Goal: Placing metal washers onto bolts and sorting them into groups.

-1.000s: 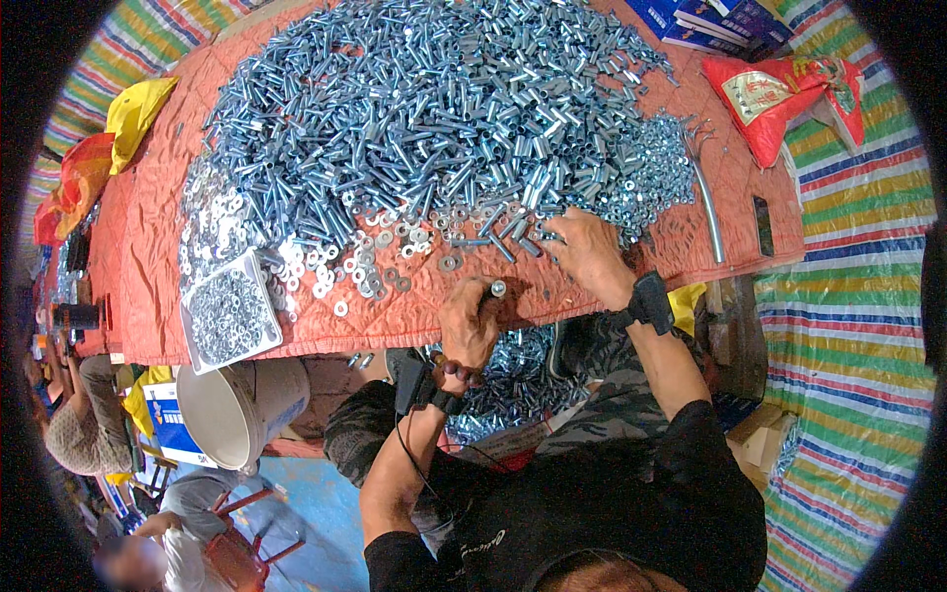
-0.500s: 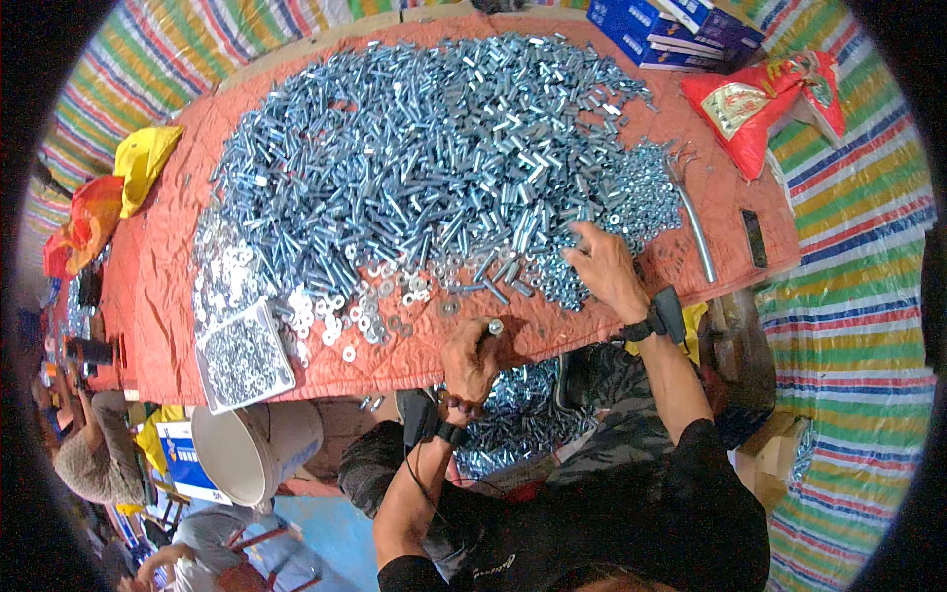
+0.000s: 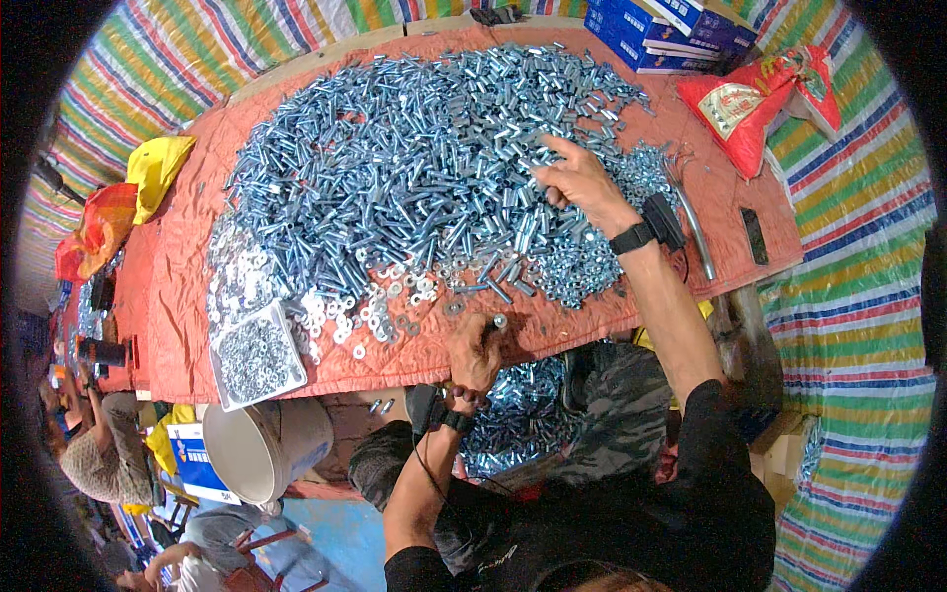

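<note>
My left hand (image 3: 474, 355) is closed at the near edge of the red-covered table, round a small metal cylinder. Only the bright round end (image 3: 500, 321) of that piece shows past the fingers. My right hand (image 3: 584, 185) is over the right part of a wide heap of bluish metal sleeves (image 3: 395, 168). Its index finger and thumb are apart, and nothing shows between them; the other fingers are partly hidden. Below that hand lies a pile of small nuts (image 3: 577, 271). Loose flat washers (image 3: 380, 314) are scattered left of my left hand.
A white tray of small rings (image 3: 300, 367) stands at the table's near left, above a pale bucket (image 3: 222, 459). To the right lie a bent metal rod (image 3: 697, 232), a dark flat object (image 3: 754, 237) and a red bag (image 3: 730, 113). Blue boxes (image 3: 656, 39) stand behind. Other people sit at lower left.
My right hand has moved away from me and slightly left, from the nuts to the sleeves. My left hand stays near the edge with the metal cylinder. The view has shifted slightly.
</note>
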`<state>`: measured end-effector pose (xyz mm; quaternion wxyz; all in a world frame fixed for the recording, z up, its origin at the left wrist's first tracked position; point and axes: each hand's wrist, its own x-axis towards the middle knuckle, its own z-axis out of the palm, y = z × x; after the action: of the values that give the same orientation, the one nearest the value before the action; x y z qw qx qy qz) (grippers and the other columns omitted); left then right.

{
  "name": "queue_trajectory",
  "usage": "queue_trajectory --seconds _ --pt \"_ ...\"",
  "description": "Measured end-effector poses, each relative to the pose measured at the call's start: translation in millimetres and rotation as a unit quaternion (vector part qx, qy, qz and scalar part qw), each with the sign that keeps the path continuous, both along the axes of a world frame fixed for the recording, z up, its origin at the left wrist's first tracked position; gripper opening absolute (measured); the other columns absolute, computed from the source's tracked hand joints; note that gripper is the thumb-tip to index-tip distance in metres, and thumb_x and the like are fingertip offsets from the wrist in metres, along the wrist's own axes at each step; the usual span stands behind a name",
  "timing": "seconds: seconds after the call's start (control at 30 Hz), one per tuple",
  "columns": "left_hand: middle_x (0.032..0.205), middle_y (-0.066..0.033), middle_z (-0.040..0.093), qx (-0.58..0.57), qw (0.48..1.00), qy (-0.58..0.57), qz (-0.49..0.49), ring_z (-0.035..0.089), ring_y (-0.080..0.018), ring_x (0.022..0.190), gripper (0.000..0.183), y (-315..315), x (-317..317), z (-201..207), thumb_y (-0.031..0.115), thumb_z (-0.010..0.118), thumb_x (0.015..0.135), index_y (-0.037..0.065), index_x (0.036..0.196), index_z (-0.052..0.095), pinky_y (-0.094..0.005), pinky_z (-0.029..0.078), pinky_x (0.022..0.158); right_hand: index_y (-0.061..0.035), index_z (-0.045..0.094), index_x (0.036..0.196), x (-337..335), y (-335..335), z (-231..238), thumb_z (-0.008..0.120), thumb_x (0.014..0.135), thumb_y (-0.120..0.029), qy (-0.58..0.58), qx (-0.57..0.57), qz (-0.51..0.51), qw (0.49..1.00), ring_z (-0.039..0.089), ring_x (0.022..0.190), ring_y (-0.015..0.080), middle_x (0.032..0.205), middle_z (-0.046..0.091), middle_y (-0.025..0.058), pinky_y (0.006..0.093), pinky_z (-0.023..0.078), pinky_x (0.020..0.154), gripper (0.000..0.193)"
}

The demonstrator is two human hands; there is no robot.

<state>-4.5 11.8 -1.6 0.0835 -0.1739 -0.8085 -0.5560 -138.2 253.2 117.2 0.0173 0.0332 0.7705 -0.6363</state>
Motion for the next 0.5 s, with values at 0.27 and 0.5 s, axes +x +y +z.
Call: queue_trajectory --seconds 0.27,0.5 --pt "0.079 -0.017 0.06 0.01 1.0 -0.016 -0.017 0.061 -0.0339 0.069 0.01 -3 -1 6 0.007 0.067 0.084 0.001 0.091 0.063 -0.0393 0.047 0.06 0.0032 0.068 0.102 53 18 -31 0.067 0.087 -0.021 0.026 0.134 -0.041 0.99 0.056 0.056 0.0079 0.074 0.063 0.0024 0.0241 0.044 0.049 0.029" --pt "0.084 -0.0173 0.064 -0.008 0.998 -0.062 -0.032 0.065 -0.0341 0.076 0.013 -5 2 -1 0.009 0.064 0.085 0.002 0.095 0.063 -0.039 0.051 0.067 -0.0001 0.069 0.087 108 5 -59 0.064 0.081 -0.017 0.025 0.352 -0.007 0.936 0.067 0.074 0.0257 0.081 0.069 0.0137 0.0355 0.05 0.067 0.019"
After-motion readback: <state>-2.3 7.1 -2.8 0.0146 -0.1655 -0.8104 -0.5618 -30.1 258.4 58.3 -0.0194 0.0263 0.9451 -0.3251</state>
